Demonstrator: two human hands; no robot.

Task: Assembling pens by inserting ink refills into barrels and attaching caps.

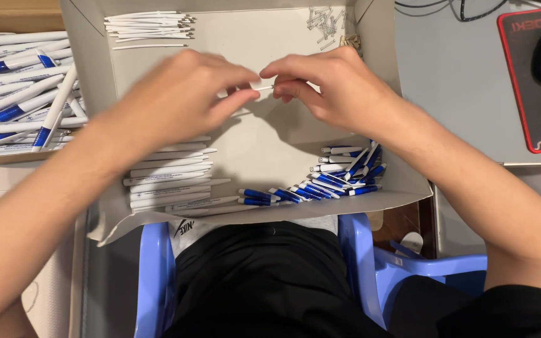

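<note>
Above the cardboard tray (383, 56), left hand (180, 94) and right hand (333, 87) pinch shut on a thin white refill (265, 88), seemingly mid-assembly, needing a barrel (167, 181) next.

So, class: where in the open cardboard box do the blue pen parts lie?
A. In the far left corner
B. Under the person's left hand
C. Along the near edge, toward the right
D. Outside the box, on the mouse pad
C: the blue pen parts are heaped along the near right edge of the cardboard box, below the right hand.
</note>
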